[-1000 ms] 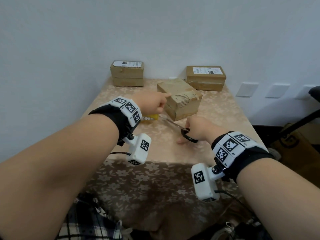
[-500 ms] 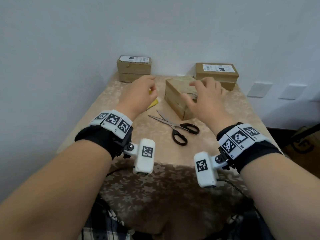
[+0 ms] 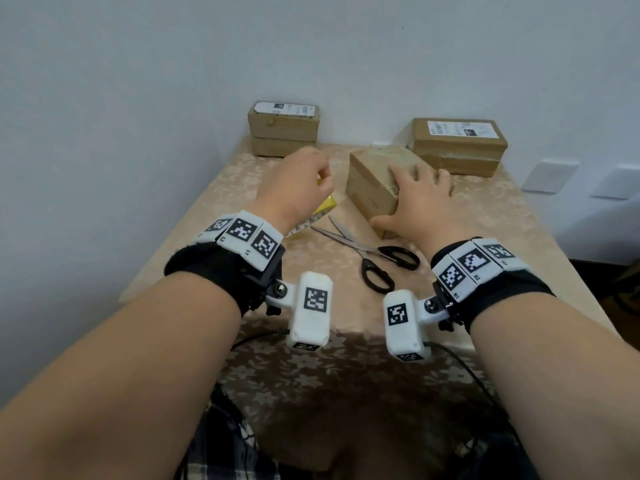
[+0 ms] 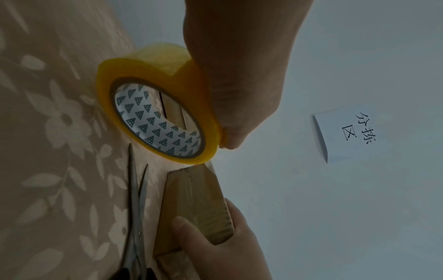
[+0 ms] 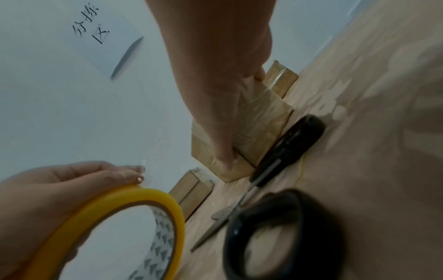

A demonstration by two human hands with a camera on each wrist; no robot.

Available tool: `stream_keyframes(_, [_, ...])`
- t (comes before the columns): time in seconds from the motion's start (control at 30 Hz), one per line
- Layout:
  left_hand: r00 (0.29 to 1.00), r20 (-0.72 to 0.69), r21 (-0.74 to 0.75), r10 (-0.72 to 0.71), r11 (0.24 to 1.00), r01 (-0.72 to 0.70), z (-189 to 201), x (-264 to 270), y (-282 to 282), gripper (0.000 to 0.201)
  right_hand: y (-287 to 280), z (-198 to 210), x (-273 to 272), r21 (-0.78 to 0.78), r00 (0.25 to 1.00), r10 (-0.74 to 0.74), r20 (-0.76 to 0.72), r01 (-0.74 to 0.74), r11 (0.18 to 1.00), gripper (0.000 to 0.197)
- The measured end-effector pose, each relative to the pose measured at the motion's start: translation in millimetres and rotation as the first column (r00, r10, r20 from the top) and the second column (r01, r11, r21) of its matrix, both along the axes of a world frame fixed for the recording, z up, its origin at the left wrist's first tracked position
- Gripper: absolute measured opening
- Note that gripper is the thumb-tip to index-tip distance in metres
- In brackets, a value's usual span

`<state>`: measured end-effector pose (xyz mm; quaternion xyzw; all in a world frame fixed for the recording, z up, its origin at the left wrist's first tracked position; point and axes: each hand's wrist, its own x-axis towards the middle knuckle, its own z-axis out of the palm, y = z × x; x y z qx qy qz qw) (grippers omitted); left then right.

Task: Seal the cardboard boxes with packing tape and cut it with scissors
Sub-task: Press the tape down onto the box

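A taped cardboard box [image 3: 370,181] lies at an angle in the middle of the table [image 3: 485,216]. My right hand [image 3: 415,199] lies on its top with fingers spread flat, and the thumb presses the near end face [image 5: 225,163]. To the box's left my left hand [image 3: 298,188] grips the yellow tape roll [image 4: 153,113] by its rim, just above the cloth. Black-handled scissors [image 3: 374,258] lie on the table between my wrists, blades apart and pointing at the roll.
Two stacked boxes [image 3: 283,133] stand at the back left by the wall and another stack [image 3: 457,147] at the back right. A paper note [image 4: 345,132] hangs on the wall. Wall plates [image 3: 550,174] are on the right.
My right hand let go of the scissors, which now lie on the table, and came down onto the middle box. My left hand lifted away from the box with the tape roll.
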<state>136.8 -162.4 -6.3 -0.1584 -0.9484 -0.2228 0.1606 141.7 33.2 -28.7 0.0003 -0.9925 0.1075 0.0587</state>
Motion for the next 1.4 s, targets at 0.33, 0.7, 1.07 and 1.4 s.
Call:
stream_keyframes(0.33, [0.998,0.067,0.159,-0.018,0.987,0.007,10.0,1.6,5.5,0.013,11.1,23.8,18.9,0.014,0.996,0.081,0.046,-0.081,0.997,0.084])
stream_keyframes(0.7, [0.987,0.152,0.298,-0.054,0.955,0.006,7.8,3.3,13.4,0.015,0.6,27.1,12.2,0.053,0.980,0.016,-0.198,-0.006,0.999,0.060])
stream_keyframes(1.07, [0.957,0.284,0.432,-0.053,0.898,-0.078,4.3,-2.1,15.5,0.016,33.7,0.4,3.6,-0.475,0.995,0.102,0.023,-0.079,0.877,0.051])
stream_keyframes(1.4, [0.903,0.415,0.546,-0.112,0.825,-0.149,5.5,-5.8,29.6,0.013,19.5,6.4,6.6,-0.515,0.992,0.089,-0.084,-0.120,0.849,0.035])
